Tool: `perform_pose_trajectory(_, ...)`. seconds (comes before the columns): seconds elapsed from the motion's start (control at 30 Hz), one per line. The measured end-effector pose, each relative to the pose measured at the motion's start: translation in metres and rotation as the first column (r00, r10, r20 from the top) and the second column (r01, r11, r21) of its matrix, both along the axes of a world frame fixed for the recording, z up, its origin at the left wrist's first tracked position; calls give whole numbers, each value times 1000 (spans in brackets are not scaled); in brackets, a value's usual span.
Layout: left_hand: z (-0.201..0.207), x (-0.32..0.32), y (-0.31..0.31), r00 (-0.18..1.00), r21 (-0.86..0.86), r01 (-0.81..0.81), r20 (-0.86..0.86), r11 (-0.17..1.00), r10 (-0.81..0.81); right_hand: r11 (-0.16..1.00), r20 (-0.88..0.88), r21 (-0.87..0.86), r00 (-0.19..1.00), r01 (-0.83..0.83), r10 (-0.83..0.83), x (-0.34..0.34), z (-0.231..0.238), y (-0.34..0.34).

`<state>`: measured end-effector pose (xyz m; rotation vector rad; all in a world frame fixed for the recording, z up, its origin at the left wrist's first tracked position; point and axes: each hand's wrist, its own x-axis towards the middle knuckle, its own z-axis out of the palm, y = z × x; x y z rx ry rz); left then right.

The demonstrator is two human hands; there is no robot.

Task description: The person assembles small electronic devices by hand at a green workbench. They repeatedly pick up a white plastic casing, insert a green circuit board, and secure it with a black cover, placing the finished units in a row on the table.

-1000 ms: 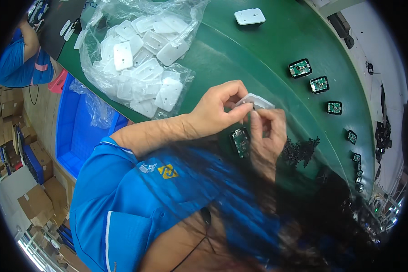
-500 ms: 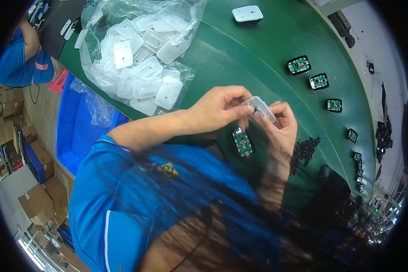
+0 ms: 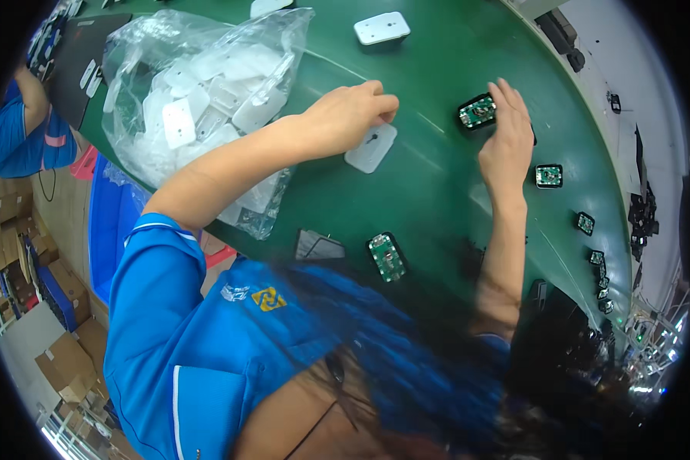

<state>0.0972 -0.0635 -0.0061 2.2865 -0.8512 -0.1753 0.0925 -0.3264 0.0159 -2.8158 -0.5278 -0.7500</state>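
Note:
My left hand (image 3: 353, 116) is over the green table with its fingers bent and pinched at the upper edge of a white plastic cover (image 3: 371, 151) with small holes. The cover is tilted or lying near the table top; I cannot tell which. Farther right, my right hand (image 3: 510, 138) is stretched out, fingers extended, beside a black housing with a green circuit board (image 3: 478, 112). Its fingertips meet or overlap that housing's right edge. Another housing behind the hand is mostly hidden. Close to my body lies one more black housing with a green board (image 3: 387, 257).
A clear plastic bag (image 3: 130, 77) full of white covers spreads across the left of the table. A white-topped piece (image 3: 382, 29) stands at the far side. More board housings (image 3: 549, 176) line the right. A blue bin (image 3: 107, 230) stands left, near another person's arm (image 3: 32, 100).
My hands have parted. The left has moved away and leftward with the white cover; the right has let go of it and reached far right to a board housing. The view has shifted slightly.

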Motion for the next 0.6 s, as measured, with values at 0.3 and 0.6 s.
perform_pose_trajectory(0.3,15,-8,3,994,194,39,90,980,-57,948,-251,306,968,84,-4,-10,1,5)
perform_pose_trajectory(0.6,47,-50,-1,606,-628,-291,-705,722,-368,721,-177,686,938,-100,298,-94,43,65)
